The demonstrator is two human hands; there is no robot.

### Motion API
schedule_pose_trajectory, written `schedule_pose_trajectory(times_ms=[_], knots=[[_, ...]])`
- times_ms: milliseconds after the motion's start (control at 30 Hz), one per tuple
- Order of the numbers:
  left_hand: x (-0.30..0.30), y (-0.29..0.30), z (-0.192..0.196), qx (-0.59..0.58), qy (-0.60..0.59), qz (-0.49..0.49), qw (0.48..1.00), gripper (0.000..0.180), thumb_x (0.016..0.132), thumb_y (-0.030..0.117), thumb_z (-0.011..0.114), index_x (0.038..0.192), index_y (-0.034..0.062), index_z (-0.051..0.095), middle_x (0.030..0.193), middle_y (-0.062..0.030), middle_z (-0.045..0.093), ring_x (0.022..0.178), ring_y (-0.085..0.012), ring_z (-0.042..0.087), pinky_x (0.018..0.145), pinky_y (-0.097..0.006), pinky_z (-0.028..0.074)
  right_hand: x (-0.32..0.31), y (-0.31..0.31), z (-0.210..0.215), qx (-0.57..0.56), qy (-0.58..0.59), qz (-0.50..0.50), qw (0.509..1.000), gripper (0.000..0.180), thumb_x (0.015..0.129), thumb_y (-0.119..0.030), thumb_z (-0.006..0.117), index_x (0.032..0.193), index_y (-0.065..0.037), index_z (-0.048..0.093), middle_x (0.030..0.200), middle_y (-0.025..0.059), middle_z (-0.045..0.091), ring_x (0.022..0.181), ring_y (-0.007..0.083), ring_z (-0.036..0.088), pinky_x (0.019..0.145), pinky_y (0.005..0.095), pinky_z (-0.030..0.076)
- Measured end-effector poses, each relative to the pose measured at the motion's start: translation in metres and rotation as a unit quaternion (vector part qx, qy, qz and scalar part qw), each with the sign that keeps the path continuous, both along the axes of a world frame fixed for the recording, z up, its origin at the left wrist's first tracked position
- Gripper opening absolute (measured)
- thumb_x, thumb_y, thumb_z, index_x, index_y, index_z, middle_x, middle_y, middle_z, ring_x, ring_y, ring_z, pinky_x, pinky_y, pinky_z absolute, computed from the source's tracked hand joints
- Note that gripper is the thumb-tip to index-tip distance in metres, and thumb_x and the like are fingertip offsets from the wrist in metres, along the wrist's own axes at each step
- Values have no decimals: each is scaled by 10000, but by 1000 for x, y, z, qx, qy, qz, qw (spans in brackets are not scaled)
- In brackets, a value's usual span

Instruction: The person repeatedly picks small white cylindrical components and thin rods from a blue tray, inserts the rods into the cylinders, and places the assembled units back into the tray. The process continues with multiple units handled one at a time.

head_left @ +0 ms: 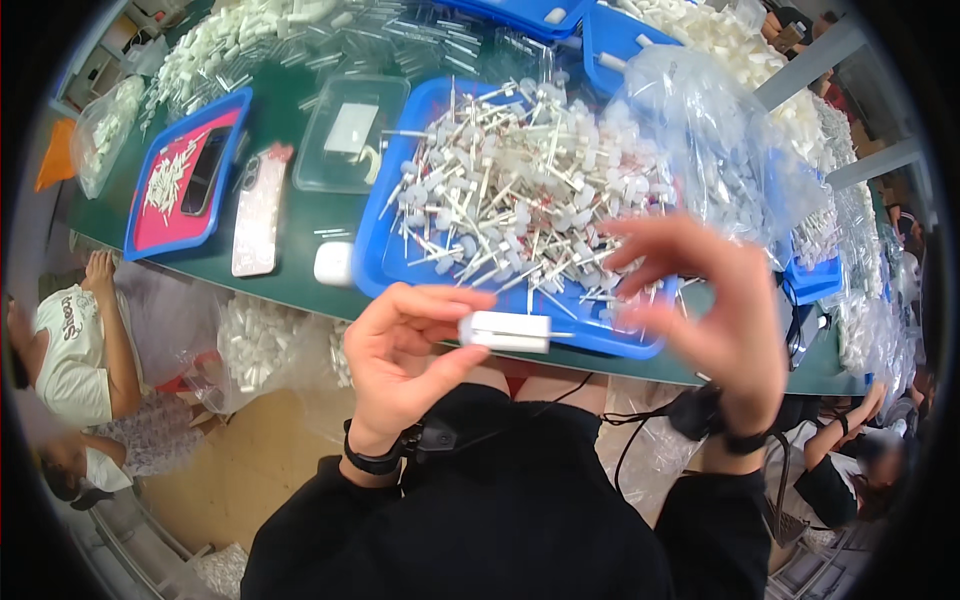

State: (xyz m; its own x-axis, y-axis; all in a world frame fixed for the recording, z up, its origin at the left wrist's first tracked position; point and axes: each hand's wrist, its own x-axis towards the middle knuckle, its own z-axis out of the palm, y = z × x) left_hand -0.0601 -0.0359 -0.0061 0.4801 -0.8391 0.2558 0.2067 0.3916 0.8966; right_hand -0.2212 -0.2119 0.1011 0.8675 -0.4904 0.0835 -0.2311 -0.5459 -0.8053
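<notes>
Leftward first: left hand (405, 350) pinching a small white cap piece (506, 331) between thumb and fingertips, kept level near the chest for fitting. Just beyond those fingertips, blue tray (400, 275) heaped with white stemmed pieces (520, 190). Rightward: right hand (715, 310) blurred, fingers spread, probably empty, hovering over the tray's near edge.

Tray (385, 262) of pump parts (520, 190) lies behind hands (400, 355).

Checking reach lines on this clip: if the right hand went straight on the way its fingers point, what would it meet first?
Probably the white cap piece held in the left hand; the right hand has its fingers pointing left toward it, though depth is unclear.
</notes>
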Motion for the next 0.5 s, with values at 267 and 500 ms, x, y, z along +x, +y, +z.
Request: schedule_pose_trajectory(times_ms=[267,500], knots=[[10,9,-16,30,23,25,999,313,794,-150,591,1095,-63,576,1136,-165,540,995,-216,593,832,-315,525,143,-184,-31,-305,154,70,937,211,804,-143,560,958,-83,691,934,150,677,903,327,634,822,392,494],[18,31,-18,83,6,92,992,292,731,-172,655,996,-61,602,1016,-119,581,941,-174,593,790,-284,512,198,-239,-117,-297,204,54,931,265,744,-227,667,966,-83,690,978,142,676,919,311,638,817,393,502]])
